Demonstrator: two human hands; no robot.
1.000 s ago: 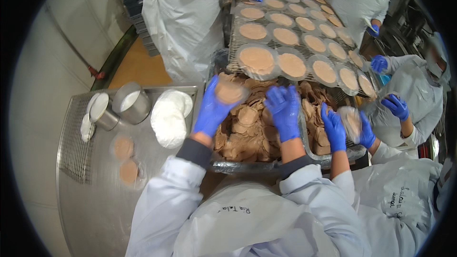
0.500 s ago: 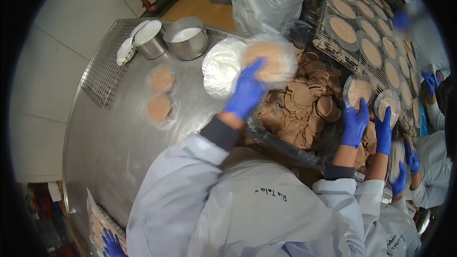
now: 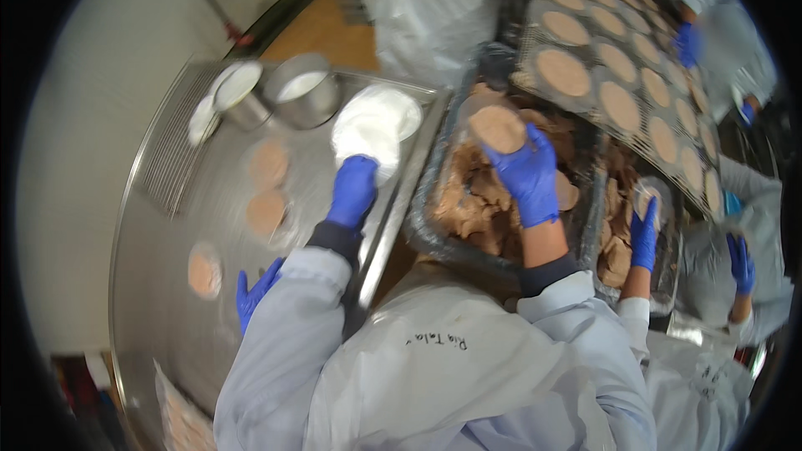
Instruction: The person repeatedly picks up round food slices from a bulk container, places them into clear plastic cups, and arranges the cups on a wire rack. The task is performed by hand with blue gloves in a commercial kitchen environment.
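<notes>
My left hand (image 3: 352,192), in a blue glove, reaches to the near edge of a stack of round white plastic sheets (image 3: 368,121). Its fingertips are hidden, so its grip does not show. My right hand (image 3: 530,175), also blue-gloved, holds a flat round tan patty (image 3: 499,129) with clear film around its edge. It is raised over a film-lined bin (image 3: 430,234) of brown patties and pieces (image 3: 476,213). Two patties (image 3: 269,164) lie one behind the other on film on the steel table (image 3: 159,317). Another patty (image 3: 204,271) is nearer the left.
Two steel pots (image 3: 309,100) and a wire rack (image 3: 171,134) stand at the table's far left. A co-worker's gloved hand (image 3: 255,292) is beside my left forearm. Mesh racks of patties (image 3: 618,104) fill the far right. Another co-worker's hand (image 3: 643,238) holds a patty.
My left hand has let go of its film-edged patty and moved left to the white sheets. My right hand has swung left over the bin. One more patty shows on the table.
</notes>
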